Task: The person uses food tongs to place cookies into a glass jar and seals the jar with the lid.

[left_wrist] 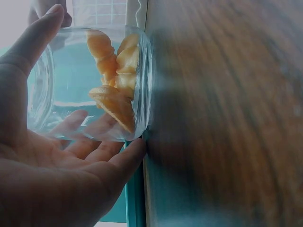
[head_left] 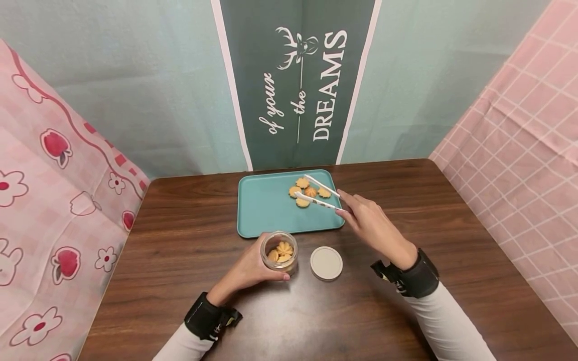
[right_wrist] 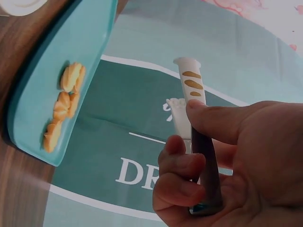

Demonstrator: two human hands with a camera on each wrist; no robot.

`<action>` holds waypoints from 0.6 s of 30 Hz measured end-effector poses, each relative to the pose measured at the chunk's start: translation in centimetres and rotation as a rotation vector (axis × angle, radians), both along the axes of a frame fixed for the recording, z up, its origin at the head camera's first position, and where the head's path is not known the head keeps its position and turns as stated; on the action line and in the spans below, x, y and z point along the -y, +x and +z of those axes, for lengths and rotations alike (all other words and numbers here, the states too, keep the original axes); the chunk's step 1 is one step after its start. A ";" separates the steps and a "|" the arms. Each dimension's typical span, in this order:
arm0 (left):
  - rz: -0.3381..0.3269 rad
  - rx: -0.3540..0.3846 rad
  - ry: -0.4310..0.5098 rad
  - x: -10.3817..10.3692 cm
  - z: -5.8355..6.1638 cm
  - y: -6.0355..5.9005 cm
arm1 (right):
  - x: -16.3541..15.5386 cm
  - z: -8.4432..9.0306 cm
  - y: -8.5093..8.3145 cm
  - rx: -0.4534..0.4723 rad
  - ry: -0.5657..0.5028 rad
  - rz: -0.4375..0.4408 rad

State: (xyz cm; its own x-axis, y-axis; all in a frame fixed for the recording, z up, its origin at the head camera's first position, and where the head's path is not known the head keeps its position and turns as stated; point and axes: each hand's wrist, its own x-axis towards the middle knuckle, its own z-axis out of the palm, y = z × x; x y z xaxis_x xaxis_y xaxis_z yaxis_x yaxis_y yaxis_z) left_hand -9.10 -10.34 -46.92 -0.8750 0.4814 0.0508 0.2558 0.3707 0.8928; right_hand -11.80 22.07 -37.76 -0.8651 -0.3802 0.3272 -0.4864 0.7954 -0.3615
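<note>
Head view: we saw a brown wooden table [head_left: 189,240] with a teal tray [head_left: 266,210] lying against its far edge, near the middle of that edge.
Left hand: our left hand [head_left: 247,271] was curled round a small glass jar [head_left: 279,251], fingers wrapped about its side, so it gripped the jar.
Jar: it stood upright and uncapped on the table just in front of the tray's near edge, with several biscuits inside [head_left: 281,252].
Left wrist view: we saw the jar [left_wrist: 90,85] lying against the palm, thumb [left_wrist: 33,42] on one side and fingers [left_wrist: 94,142] showing through the glass on the other, and golden biscuits [left_wrist: 113,80] piled at its base.
Lid: a round pale lid [head_left: 326,262] lay flat on the table just to the right of the jar, apart from it.
Right hand: our right hand [head_left: 368,220] pinched a pair of white tongs [head_left: 321,194] at their rear end, over the tray's right edge.
Tongs: their two arms stood spread, reaching over the biscuits on the tray [head_left: 309,191]; we could not tell whether the tips touched one.
Tray biscuits: a small cluster lay near the tray's far right corner.
Right wrist view: we saw thumb and fingers [right_wrist: 189,165] closed on the tongs [right_wrist: 191,99], and the tray [right_wrist: 71,71] with its biscuits [right_wrist: 64,106] at the left.
</note>
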 end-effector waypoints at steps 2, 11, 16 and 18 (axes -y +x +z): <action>0.001 -0.002 -0.001 0.0 0.0 0.0 | 0.0 -0.3 -0.3 0.013 0.000 -0.006; 0.007 -0.009 -0.005 0.0 -0.1 0.1 | 0.0 -1.9 -1.4 0.094 0.038 -0.016; 0.009 -0.013 -0.006 0.0 -0.1 0.1 | 0.1 -2.6 -1.6 0.122 0.044 -0.024; 0.009 -0.016 -0.005 0.0 0.0 0.1 | 0.1 -2.8 -1.7 0.129 0.048 -0.023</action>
